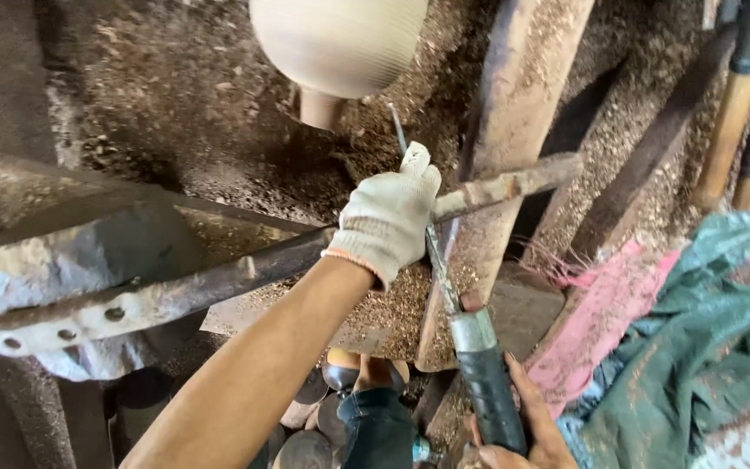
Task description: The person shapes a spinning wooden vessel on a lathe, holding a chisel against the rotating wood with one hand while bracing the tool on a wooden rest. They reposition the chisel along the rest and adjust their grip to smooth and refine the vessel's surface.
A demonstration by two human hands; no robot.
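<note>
Workshop floor and lathe frame buried in wood shavings [219,95]; all places taken from the metal rest bar [219,282] crossing the view. Pink and green cloths [653,347] lie right of the bar.

Pale turned wooden piece [340,43] above the bar, top cut off by the frame edge. Chisel tip hard to make out against the shavings.

Left hand [388,221], in a white knit glove, fingers curled down over the chisel [444,287] blade where it crosses the bar. Right hand [523,426], bare, below the bar, fingers wrapped round the dark handle; partly cut off.
</note>
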